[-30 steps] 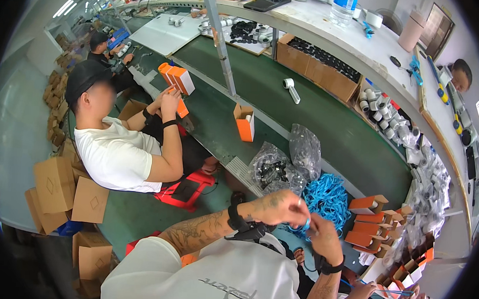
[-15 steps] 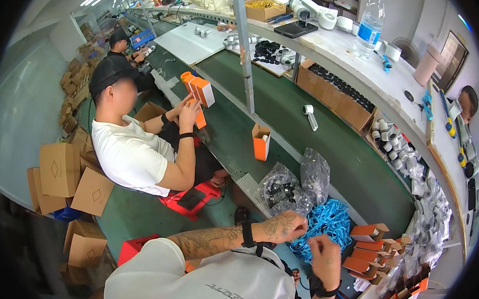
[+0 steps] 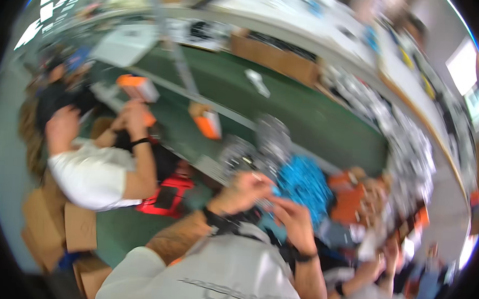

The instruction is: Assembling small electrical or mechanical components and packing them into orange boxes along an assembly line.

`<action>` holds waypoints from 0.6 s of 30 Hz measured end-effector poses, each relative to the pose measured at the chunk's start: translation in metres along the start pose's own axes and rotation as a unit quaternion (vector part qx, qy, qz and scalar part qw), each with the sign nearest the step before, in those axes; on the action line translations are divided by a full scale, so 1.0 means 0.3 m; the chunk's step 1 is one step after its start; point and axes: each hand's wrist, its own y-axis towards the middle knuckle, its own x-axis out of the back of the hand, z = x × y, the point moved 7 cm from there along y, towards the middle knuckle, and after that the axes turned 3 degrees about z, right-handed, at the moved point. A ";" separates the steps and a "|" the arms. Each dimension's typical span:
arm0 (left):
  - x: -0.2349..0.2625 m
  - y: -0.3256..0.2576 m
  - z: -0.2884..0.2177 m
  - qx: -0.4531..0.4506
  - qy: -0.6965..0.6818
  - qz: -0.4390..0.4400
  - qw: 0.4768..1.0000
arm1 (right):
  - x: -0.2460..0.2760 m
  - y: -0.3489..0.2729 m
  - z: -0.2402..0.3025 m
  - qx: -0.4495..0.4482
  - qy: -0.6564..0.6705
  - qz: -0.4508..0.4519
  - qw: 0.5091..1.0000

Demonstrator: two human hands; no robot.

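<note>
The picture is blurred by fast head movement. The left hand (image 3: 244,190) and the right hand (image 3: 294,221) are held close together, just above the person's own chest. Something small and blue is pinched between them, but it is too blurred to be told what, or which fingers are closed on it. A heap of blue pieces (image 3: 304,182) is seen right behind the hands, at the near edge of the long green belt (image 3: 328,119). Crinkly clear bags (image 3: 261,145) are piled just beside it. Farther along the near edge, an orange box (image 3: 138,86) is held up by another person in a white shirt (image 3: 92,174).
</note>
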 end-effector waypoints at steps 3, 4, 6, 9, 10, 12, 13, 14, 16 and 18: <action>-0.009 -0.034 0.054 0.071 -0.200 0.088 0.973 | 0.026 0.112 -0.169 -0.025 0.255 0.094 0.962; -0.016 -0.059 0.036 0.089 -0.140 0.110 0.980 | 0.049 0.129 -0.171 -0.045 0.210 0.103 0.971; -0.053 -0.048 0.081 0.107 -0.059 0.186 0.975 | 0.083 0.167 -0.189 -0.012 0.051 0.082 0.995; -0.071 0.001 0.097 0.051 0.116 0.110 0.986 | 0.074 0.075 -0.076 0.049 -0.164 -0.049 0.984; -0.055 0.027 0.097 0.017 0.167 0.027 0.985 | 0.056 0.067 -0.102 0.196 -0.209 -0.096 0.953; -0.061 0.051 0.108 -0.065 0.208 -0.021 0.976 | 0.025 0.019 -0.102 0.229 -0.160 -0.115 0.953; -0.042 0.061 0.148 -0.023 0.063 -0.041 0.997 | 0.038 0.015 -0.108 0.228 -0.157 -0.120 0.953; -0.048 0.064 0.161 0.021 -0.083 -0.059 0.995 | 0.057 0.024 -0.164 0.148 -0.012 -0.081 0.985; -0.062 0.043 0.132 0.065 -0.215 -0.035 0.974 | 0.111 0.030 -0.244 0.044 0.161 -0.045 0.985; -0.146 0.018 0.092 0.085 -0.119 0.167 0.975 | 0.204 0.023 -0.243 -0.011 0.122 -0.063 0.990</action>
